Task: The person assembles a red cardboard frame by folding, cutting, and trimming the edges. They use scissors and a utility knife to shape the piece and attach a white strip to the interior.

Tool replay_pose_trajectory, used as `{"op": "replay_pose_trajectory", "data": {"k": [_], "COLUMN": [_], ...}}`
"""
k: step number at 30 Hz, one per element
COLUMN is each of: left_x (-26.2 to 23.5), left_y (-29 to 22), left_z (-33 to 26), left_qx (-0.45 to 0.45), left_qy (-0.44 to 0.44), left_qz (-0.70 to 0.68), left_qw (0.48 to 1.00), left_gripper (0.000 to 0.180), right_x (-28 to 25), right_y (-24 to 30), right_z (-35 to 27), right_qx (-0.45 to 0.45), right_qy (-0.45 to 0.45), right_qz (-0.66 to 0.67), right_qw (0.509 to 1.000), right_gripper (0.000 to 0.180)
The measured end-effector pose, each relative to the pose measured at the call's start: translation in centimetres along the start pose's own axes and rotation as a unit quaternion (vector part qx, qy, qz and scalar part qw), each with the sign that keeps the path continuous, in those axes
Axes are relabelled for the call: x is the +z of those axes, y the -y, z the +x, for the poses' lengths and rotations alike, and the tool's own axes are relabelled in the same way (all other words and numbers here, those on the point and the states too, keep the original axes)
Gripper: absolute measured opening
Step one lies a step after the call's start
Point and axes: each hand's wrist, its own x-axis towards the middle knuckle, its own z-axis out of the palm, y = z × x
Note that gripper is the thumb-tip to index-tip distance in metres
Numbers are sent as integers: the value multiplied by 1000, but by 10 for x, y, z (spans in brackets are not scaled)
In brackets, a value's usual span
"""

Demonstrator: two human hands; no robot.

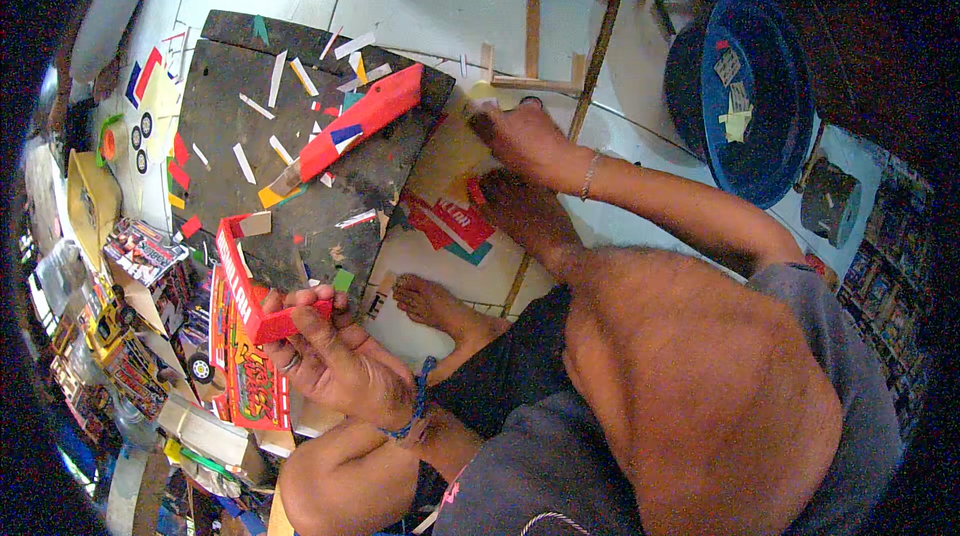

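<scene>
Left hand [340, 348], eight o'clock: fingers curled, pinching the near end of a red frame [236, 286], located toward nine o'clock. Dark board [225, 76], ten o'clock: carries paper scraps [277, 81] and a long red piece [385, 106]. Right hand [525, 141], one o'clock: blurred; finger opening and grip cannot be determined. Blue basin [790, 106]: two o'clock.

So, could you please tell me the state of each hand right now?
Left hand: closed, holding a red angled piece.
Right hand: whether it is open or holding something cannot be told.
</scene>
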Motion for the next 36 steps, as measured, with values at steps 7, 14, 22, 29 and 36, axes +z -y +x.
{"op": "replay_pose_trajectory", "data": {"k": [7,14,22,29,36], "left_x": [2,4,10,8,9], "left_y": [6,6,3,4,5], "left_z": [0,-2,-3,-3,-3], "left_qx": [42,30,15,14,2], "left_qy": [0,10,27,22,7], "left_qz": [-16,-41,-55,-77,-89], "left_qw": [999,999,998,997,996], "left_gripper": [24,25,26,25,25], "right_x": [41,8,32,-7,-148], "right_y": [-8,-16,-22,-14,-25], "right_z": [14,1,-7,-1,1], "right_qx": [-131,23,-197,-162,29], "right_qy": [-61,65,148,90,35], "right_qz": [-5,69,50,153,576], "right_qw": [990,995,968,971,817], "right_gripper": [35,29,23,26,29]}}
